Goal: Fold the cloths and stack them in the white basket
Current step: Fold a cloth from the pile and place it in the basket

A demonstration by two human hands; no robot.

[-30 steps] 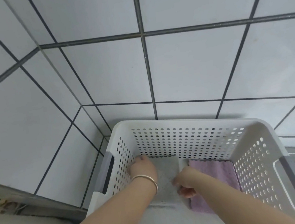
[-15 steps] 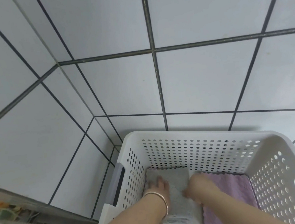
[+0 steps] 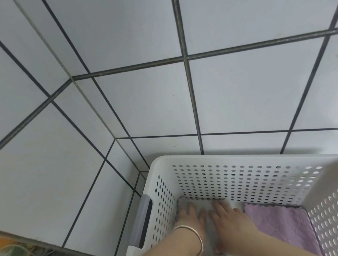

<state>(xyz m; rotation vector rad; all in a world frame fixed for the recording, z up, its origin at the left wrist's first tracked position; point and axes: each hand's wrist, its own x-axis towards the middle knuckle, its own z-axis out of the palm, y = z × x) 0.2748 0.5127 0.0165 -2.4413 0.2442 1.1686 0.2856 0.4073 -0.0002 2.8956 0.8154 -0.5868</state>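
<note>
The white perforated basket (image 3: 242,157) stands against the tiled wall at the lower right. Inside it, on the left, lies a folded grey cloth (image 3: 207,225), mostly covered by my hands. A folded purple cloth (image 3: 282,222) lies beside it on the right of the basket floor. My left hand (image 3: 189,221), with a bangle on the wrist, lies flat on the grey cloth with fingers straight. My right hand (image 3: 228,220) also presses flat on the grey cloth, right beside the left hand.
White tiled walls with dark grout meet in a corner (image 3: 103,119) behind the basket's left side. A grey handle (image 3: 144,222) is set in the basket's left wall. Blurred orange and green items (image 3: 6,247) sit at the lower left.
Both hands have slid farther toward the basket's back wall and flattened on the grey cloth. The view has tilted up, so the basket sits lower in frame.
</note>
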